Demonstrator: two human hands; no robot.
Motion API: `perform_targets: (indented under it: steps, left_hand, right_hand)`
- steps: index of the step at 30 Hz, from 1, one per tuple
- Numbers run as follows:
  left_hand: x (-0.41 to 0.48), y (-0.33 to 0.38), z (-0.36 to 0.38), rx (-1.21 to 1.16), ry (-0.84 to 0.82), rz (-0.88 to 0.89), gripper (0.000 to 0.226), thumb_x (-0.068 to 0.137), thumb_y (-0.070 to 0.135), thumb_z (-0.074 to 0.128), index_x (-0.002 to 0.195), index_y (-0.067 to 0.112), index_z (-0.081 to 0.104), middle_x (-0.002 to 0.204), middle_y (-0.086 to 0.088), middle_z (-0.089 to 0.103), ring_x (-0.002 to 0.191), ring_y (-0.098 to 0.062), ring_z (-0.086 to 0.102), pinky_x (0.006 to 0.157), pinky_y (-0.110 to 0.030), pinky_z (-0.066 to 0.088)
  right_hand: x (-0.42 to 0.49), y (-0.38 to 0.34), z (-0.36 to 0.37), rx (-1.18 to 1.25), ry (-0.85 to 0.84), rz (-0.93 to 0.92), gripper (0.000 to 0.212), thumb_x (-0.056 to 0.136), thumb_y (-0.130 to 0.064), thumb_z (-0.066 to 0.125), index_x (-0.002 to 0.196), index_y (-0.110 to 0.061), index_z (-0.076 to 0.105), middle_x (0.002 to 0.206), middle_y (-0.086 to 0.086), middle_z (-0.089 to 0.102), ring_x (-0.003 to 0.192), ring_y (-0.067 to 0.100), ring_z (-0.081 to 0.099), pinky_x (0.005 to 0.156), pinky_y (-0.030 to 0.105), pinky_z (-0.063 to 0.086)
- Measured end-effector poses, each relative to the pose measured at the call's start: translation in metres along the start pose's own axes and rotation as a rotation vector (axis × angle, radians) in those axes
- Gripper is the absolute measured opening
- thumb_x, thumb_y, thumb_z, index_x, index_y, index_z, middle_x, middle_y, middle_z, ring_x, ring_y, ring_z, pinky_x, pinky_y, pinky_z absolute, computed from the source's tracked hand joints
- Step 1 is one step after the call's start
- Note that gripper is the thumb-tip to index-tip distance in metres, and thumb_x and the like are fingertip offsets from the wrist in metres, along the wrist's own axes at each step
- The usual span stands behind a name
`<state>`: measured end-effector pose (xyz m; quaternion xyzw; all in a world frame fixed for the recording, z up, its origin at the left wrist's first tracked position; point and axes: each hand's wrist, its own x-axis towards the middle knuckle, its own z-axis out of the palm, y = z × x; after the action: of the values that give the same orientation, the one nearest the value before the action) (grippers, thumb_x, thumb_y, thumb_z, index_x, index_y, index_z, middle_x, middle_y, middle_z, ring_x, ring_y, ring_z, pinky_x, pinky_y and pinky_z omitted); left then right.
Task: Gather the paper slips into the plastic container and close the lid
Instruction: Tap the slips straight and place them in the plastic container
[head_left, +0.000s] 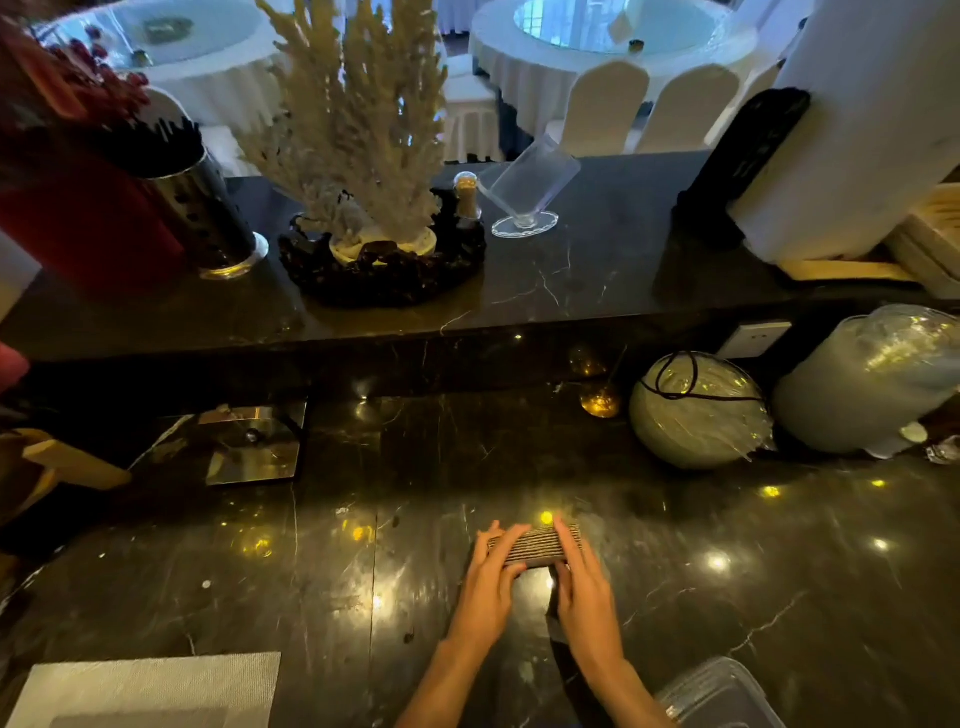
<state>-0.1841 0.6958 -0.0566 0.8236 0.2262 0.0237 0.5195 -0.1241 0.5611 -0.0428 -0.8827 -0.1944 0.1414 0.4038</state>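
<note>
A stack of paper slips (532, 544) is held between both hands on the dark marble bench (322, 582), slightly right of centre. The left hand (491, 582) is closed on the stack's left end, with the fingers curled over its top edge; the right hand (584, 587) is pressed flat-fingered against the right end, so the stack is squeezed from both sides. Whether the stack rests on the bench or is lifted just off it cannot be told. The clear plastic container (719, 693) is seen at the lower right edge, near the right forearm and well apart from the stack; its lid cannot be made out. A pale woven mat (150, 686) lies at lower left. Behind the hands, two plastic-wrapped bundles (698, 410) are placed against the raised ledge (571, 280), the rounder one tied with dark cord. A mirrored square plate (254, 441) is set at left. On the ledge are noted a dried coral-like ornament (358, 119) in a dark basket, a perforated metal holder (208, 208) of dark sticks, a small corked jar (466, 195), and a tilted clear acrylic stand (530, 187). White-draped round tables (613, 57) are seen beyond. Nothing lies between the stack and the container.
</note>
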Motion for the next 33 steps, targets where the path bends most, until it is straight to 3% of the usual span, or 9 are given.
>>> perform_targets:
  steps: [4, 7, 9, 12, 16, 19, 22, 26, 33]
  left_hand:
    - [-0.004, 0.004, 0.008, -0.016, 0.096, -0.022, 0.051, 0.098, 0.005, 0.052, 0.137, 0.037, 0.048, 0.16, 0.0, 0.021, 0.149, -0.01, 0.014, 0.117, -0.02, 0.021]
    - [-0.006, 0.009, 0.012, -0.112, 0.136, -0.056, 0.065, 0.094, 0.0, 0.053, 0.137, 0.049, 0.044, 0.162, 0.01, 0.013, 0.148, -0.009, 0.021, 0.117, -0.028, 0.034]
    - [-0.007, 0.01, 0.014, -0.172, 0.137, -0.082, 0.072, 0.094, -0.001, 0.054, 0.139, 0.053, 0.039, 0.161, 0.015, 0.012, 0.145, -0.006, 0.026, 0.113, -0.029, 0.04]
    - [-0.005, 0.008, 0.013, -0.22, 0.129, -0.086, 0.075, 0.093, 0.002, 0.057, 0.143, 0.053, 0.034, 0.161, 0.019, 0.013, 0.143, 0.002, 0.026, 0.107, -0.013, 0.039]
    - [-0.004, 0.001, 0.011, -0.221, 0.171, -0.071, 0.078, 0.091, 0.0, 0.059, 0.136, 0.06, 0.036, 0.158, 0.022, 0.021, 0.137, 0.016, 0.027, 0.099, -0.001, 0.036]
    - [-0.005, 0.001, 0.013, -0.188, 0.158, -0.055, 0.081, 0.093, 0.0, 0.057, 0.136, 0.064, 0.034, 0.158, 0.03, 0.013, 0.142, 0.006, 0.027, 0.103, -0.007, 0.038]
    - [-0.005, 0.004, 0.015, -0.18, 0.146, -0.066, 0.076, 0.095, 0.002, 0.055, 0.14, 0.058, 0.033, 0.161, 0.023, 0.007, 0.146, -0.002, 0.024, 0.108, -0.014, 0.038]
    - [-0.002, 0.004, 0.012, -0.195, 0.124, -0.078, 0.071, 0.096, 0.005, 0.055, 0.142, 0.054, 0.032, 0.163, 0.015, 0.007, 0.147, -0.005, 0.021, 0.104, -0.005, 0.034]
    - [-0.006, 0.002, 0.011, -0.068, 0.137, -0.065, 0.061, 0.096, 0.006, 0.054, 0.139, 0.045, 0.039, 0.157, 0.006, 0.028, 0.14, -0.009, 0.036, 0.104, -0.01, 0.037]
  right_hand:
    - [0.003, 0.003, 0.009, 0.013, 0.034, 0.067, 0.064, 0.097, -0.003, 0.054, 0.146, -0.039, 0.036, 0.162, -0.006, 0.026, 0.144, 0.011, 0.035, 0.105, 0.007, 0.033]
    - [0.005, 0.002, 0.015, 0.054, 0.046, 0.094, 0.067, 0.094, 0.002, 0.053, 0.14, -0.043, 0.036, 0.161, -0.008, 0.026, 0.14, -0.003, 0.027, 0.098, -0.007, 0.026]
    - [0.004, 0.002, 0.016, 0.033, 0.04, 0.08, 0.066, 0.092, 0.003, 0.051, 0.139, -0.042, 0.037, 0.155, -0.008, 0.037, 0.145, 0.003, 0.027, 0.121, 0.016, 0.017]
    - [0.006, 0.006, 0.016, 0.064, 0.044, 0.104, 0.061, 0.094, 0.002, 0.05, 0.142, -0.035, 0.041, 0.153, -0.008, 0.041, 0.146, 0.017, 0.033, 0.122, 0.048, 0.027]
    - [0.004, 0.008, 0.014, 0.103, 0.044, 0.082, 0.064, 0.097, -0.001, 0.05, 0.142, -0.045, 0.037, 0.155, -0.005, 0.04, 0.149, 0.019, 0.028, 0.119, 0.036, 0.03]
    - [0.0, 0.009, 0.014, 0.126, 0.03, 0.102, 0.066, 0.097, 0.0, 0.05, 0.142, -0.046, 0.033, 0.158, -0.002, 0.036, 0.151, 0.021, 0.024, 0.116, 0.034, 0.031]
    - [-0.001, 0.009, 0.015, 0.103, -0.002, 0.13, 0.065, 0.097, -0.005, 0.052, 0.147, -0.041, 0.032, 0.16, -0.004, 0.032, 0.151, 0.022, 0.024, 0.117, 0.046, 0.035]
    - [0.0, 0.008, 0.014, 0.066, -0.007, 0.14, 0.066, 0.098, -0.01, 0.053, 0.15, -0.041, 0.027, 0.161, -0.007, 0.029, 0.15, 0.02, 0.025, 0.114, 0.049, 0.04]
    - [0.001, 0.003, 0.011, 0.195, 0.008, 0.134, 0.053, 0.096, -0.01, 0.054, 0.14, -0.037, 0.04, 0.16, -0.008, 0.029, 0.147, 0.011, 0.027, 0.117, 0.039, 0.034]
